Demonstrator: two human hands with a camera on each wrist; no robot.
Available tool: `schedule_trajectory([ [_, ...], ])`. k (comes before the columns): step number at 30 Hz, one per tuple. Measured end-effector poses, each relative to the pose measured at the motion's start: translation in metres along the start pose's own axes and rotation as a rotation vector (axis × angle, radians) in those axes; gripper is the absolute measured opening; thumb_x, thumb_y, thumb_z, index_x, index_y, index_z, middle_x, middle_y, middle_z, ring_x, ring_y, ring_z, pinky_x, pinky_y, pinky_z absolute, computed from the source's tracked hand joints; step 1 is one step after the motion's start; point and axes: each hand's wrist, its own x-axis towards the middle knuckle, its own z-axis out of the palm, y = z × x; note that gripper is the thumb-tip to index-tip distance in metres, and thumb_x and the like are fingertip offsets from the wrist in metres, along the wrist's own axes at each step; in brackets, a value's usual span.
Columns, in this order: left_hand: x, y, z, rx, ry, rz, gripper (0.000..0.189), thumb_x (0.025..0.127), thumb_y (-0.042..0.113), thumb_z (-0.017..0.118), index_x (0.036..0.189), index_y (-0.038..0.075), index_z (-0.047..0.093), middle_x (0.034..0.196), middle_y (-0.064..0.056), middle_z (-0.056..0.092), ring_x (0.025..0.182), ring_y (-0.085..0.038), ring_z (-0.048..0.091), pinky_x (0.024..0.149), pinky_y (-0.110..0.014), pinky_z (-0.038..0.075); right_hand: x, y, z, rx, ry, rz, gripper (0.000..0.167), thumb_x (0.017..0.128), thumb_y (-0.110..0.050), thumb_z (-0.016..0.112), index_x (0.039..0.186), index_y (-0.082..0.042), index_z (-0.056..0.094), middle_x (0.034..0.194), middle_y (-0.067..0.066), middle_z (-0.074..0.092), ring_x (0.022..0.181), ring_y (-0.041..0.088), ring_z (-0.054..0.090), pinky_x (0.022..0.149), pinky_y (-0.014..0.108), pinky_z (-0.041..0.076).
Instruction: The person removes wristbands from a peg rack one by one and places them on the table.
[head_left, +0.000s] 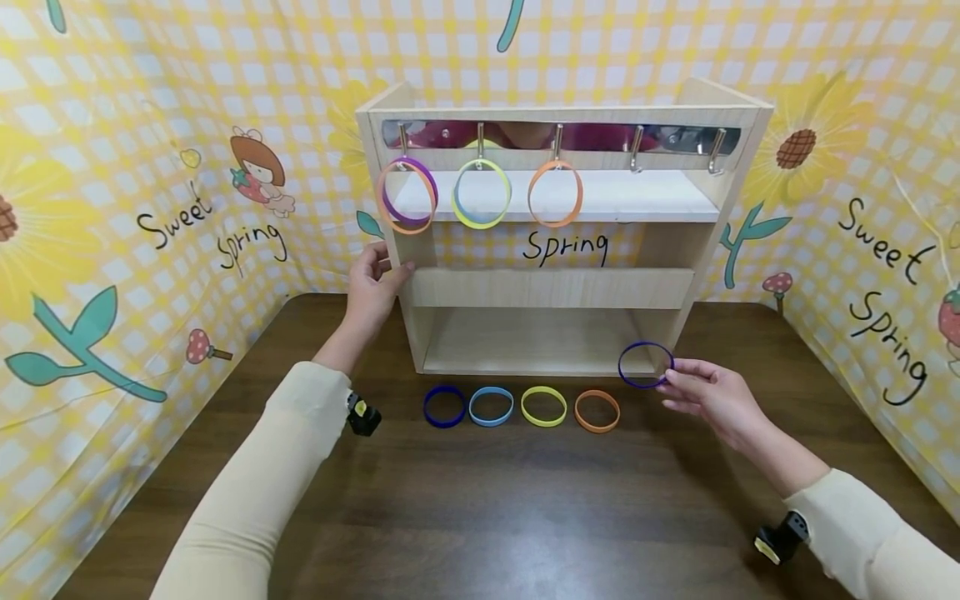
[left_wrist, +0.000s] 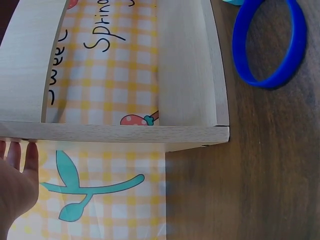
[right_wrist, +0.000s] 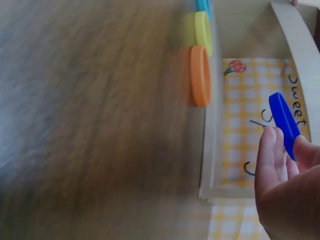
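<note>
My right hand (head_left: 712,396) pinches a dark blue silicone wristband (head_left: 621,367) between thumb and fingers, above the table before the rack's right end. The same blue band (right_wrist: 283,120) shows nearly edge-on in the right wrist view. At the wooden rack's (head_left: 555,287) left side panel, my left hand (head_left: 372,287) holds on, its thumb at the front edge and its fingers along the outer side. Purple and orange bands (head_left: 384,208) hang together on the leftmost hook. A yellow band (head_left: 482,225) with a light blue one hangs on the second, an orange band (head_left: 532,208) on the middle one.
Before the rack, a dark blue band (head_left: 444,426), a light blue band (head_left: 491,423), a yellow band (head_left: 543,423) and an orange band (head_left: 597,429) lie in a row on the brown table (head_left: 510,517). Two bare hooks (head_left: 636,150) are at the metal strip's right. Patterned cloth surrounds the table.
</note>
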Motion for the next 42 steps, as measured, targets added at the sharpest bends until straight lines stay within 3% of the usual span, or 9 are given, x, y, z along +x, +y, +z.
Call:
schedule_trajectory([
  [6,0.001,0.0,-0.001,-0.005,-0.001,0.011,0.03,0.086,-0.005,0.062,0.116,-0.008,0.055,0.103,0.003,0.058,0.099,-0.02,0.058,0.078,-0.024,0.05,0.0,0.008,-0.012,-0.054,-0.013,0.035,0.028,0.097,-0.007,0.059,0.12,0.005,0.049,0.096,0.004,0.068,0.091,0.018,0.069,0.08,0.033,0.055],
  [11,0.001,0.0,0.0,-0.005,-0.009,0.013,0.034,0.087,-0.006,0.062,0.119,-0.012,0.052,0.104,0.003,0.057,0.108,-0.035,0.055,0.079,-0.024,0.049,0.001,0.019,-0.022,-0.093,-0.034,0.053,0.048,0.098,-0.006,0.056,0.133,0.018,0.034,0.098,0.006,0.066,0.091,0.018,0.068,0.081,0.035,0.055],
  [13,0.001,0.0,0.001,-0.011,-0.011,0.011,0.035,0.087,-0.006,0.062,0.12,-0.012,0.052,0.104,0.003,0.057,0.11,-0.037,0.054,0.08,-0.024,0.049,0.002,0.024,-0.026,-0.087,-0.046,0.057,0.046,0.098,-0.005,0.056,0.132,0.018,0.035,0.097,0.006,0.066,0.091,0.019,0.068,0.081,0.035,0.055],
  [19,0.0,0.0,0.001,-0.012,-0.006,0.015,0.036,0.087,-0.006,0.061,0.121,-0.013,0.051,0.103,0.003,0.057,0.096,-0.014,0.057,0.078,-0.023,0.048,0.002,0.032,-0.03,-0.077,-0.068,0.09,0.035,0.097,-0.003,0.057,0.125,0.012,0.043,0.095,0.005,0.067,0.088,0.019,0.069,0.079,0.035,0.055],
  [27,0.0,0.001,0.002,0.0,-0.015,0.02,0.035,0.088,-0.006,0.06,0.121,-0.013,0.05,0.105,0.003,0.055,0.097,-0.015,0.056,0.078,-0.024,0.048,0.001,0.036,-0.032,-0.097,-0.103,0.13,0.035,0.098,-0.003,0.056,0.126,0.011,0.042,0.096,0.006,0.068,0.089,0.019,0.069,0.079,0.034,0.055],
  [37,-0.001,0.0,0.0,-0.001,-0.025,-0.003,0.036,0.089,-0.005,0.059,0.123,-0.012,0.049,0.106,0.002,0.054,0.106,-0.029,0.054,0.078,-0.024,0.048,0.0,0.04,-0.031,-0.139,-0.101,0.173,0.045,0.097,-0.004,0.057,0.132,0.015,0.037,0.096,0.005,0.068,0.088,0.016,0.068,0.079,0.033,0.055],
  [42,-0.001,-0.001,0.0,-0.001,-0.024,-0.004,0.036,0.089,-0.004,0.059,0.122,-0.012,0.049,0.106,0.002,0.054,0.101,-0.021,0.055,0.077,-0.024,0.049,-0.001,0.042,-0.031,-0.157,-0.093,0.18,0.046,0.097,-0.003,0.057,0.131,0.018,0.036,0.093,0.005,0.068,0.087,0.015,0.068,0.078,0.032,0.055],
])
